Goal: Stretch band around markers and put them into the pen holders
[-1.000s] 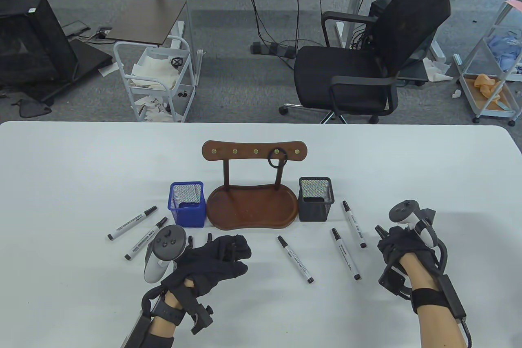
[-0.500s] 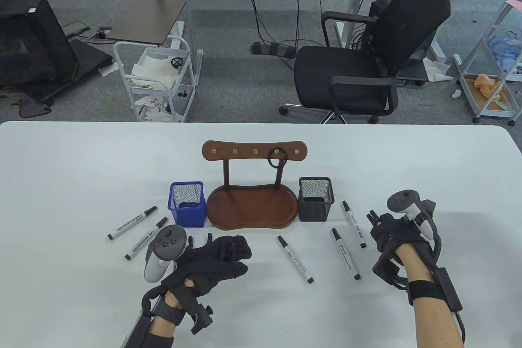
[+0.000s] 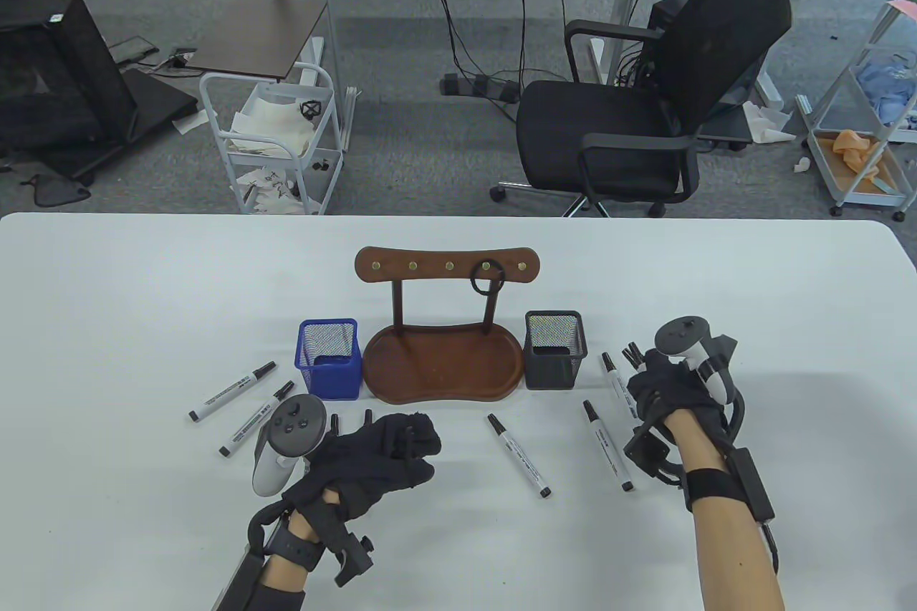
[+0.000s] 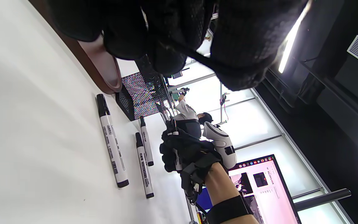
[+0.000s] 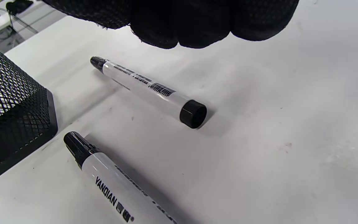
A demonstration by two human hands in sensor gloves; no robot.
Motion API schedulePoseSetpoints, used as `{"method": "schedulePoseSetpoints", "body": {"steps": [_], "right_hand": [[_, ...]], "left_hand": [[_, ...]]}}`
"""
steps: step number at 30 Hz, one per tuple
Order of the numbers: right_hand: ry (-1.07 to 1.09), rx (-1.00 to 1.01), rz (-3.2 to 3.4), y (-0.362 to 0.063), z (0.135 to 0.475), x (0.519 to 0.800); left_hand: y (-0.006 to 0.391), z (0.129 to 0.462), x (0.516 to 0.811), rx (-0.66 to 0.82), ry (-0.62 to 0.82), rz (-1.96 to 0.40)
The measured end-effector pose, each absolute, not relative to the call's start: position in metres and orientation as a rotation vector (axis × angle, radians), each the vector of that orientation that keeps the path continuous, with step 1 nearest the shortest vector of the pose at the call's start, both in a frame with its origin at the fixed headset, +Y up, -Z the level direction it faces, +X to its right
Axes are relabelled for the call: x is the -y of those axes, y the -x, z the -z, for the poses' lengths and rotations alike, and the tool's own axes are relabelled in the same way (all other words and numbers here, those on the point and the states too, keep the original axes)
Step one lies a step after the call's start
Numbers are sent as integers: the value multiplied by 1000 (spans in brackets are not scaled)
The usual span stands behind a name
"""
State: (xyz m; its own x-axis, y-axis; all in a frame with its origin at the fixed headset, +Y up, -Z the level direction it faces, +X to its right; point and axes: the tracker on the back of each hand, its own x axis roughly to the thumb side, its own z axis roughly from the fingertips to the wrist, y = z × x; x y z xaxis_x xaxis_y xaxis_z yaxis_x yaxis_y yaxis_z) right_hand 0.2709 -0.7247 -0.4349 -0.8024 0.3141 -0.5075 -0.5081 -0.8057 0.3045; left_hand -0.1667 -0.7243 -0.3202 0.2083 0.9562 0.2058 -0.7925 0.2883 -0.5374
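My right hand (image 3: 648, 389) grips a small bundle of markers (image 3: 631, 354), their black caps sticking up out of the fist just right of the black mesh holder (image 3: 554, 350). The left wrist view shows the same fist (image 4: 182, 152) with the caps on top. My left hand (image 3: 412, 443) rests curled on the table in front of the blue mesh holder (image 3: 329, 358). A thin black band (image 4: 197, 59) runs across its fingers. Loose markers lie at the left (image 3: 233, 392), in the middle (image 3: 519, 455) and at the right (image 3: 607, 445). One more (image 5: 149, 90) lies under my right fingers.
A brown wooden tray (image 3: 443, 369) with a hook rail stands between the two holders. A black band (image 3: 487, 279) hangs on one hook. A second left-side marker (image 3: 256, 419) lies beside my left hand's tracker. An office chair (image 3: 645, 109) stands beyond the table's far edge.
My right hand has moved left and away from me with the markers, toward the black holder and over the rightmost loose marker. My left hand has stayed still.
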Motion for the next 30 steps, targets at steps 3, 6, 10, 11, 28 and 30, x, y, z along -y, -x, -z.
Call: {"method": "schedulePoseSetpoints", "body": {"steps": [3,6,10,11,28,30], "right_hand": [[634,-576,-2579,-268,439,728],[653,-562,-2623,-266,443,733],[666,-566,-2634,-264,446,739],[673,-566,-2644,-263,447,741],[703,-606,-2702,-251,451,751],[705,-601,-2727,-250,452,751]], "left_hand": [[167,320,724,558,347,-1251],[167,320,725,555,347,-1255],[168,320,724,553,347,-1253],[168,320,725,551,347,-1254],[168,321,725,549,348,-1254],[168,321,725,549,348,-1255]]}}
